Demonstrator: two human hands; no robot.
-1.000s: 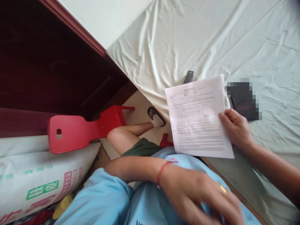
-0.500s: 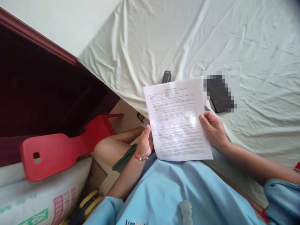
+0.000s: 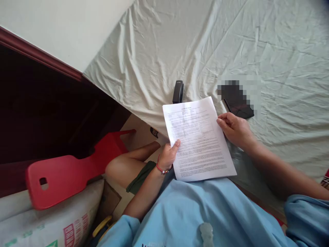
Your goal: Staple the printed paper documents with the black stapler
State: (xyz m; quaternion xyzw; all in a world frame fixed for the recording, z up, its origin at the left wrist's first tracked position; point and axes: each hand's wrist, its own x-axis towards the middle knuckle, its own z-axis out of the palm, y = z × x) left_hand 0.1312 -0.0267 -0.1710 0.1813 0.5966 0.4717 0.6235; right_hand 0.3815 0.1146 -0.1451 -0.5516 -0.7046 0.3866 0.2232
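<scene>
Printed sheets of paper [image 3: 196, 144], seemingly a thin stack, lean at my lap by the table's edge with their text facing me. My left hand [image 3: 170, 154] grips their left edge, thumb on the front and the other fingers behind. At the upper right edge, my right hand [image 3: 235, 130] pinches the paper between thumb and curled fingers. Just beyond the top edge a black stapler [image 3: 178, 92] lies on the cloth. Close to my right hand is a dark flat object [image 3: 240, 104], partly blurred out by blocks.
A wrinkled pale cloth [image 3: 282, 103] covers the table. To the left stand a red plastic chair [image 3: 61, 175] and a printed white sack [image 3: 64, 219]. A dark wooden panel [image 3: 38, 103] is at far left. A bent leg [image 3: 123, 169] shows beside the table.
The paper has dropped back slightly, uncovering more of the stapler. My left thumb has come onto the front of the paper. My right hand has shifted a little up along the edge.
</scene>
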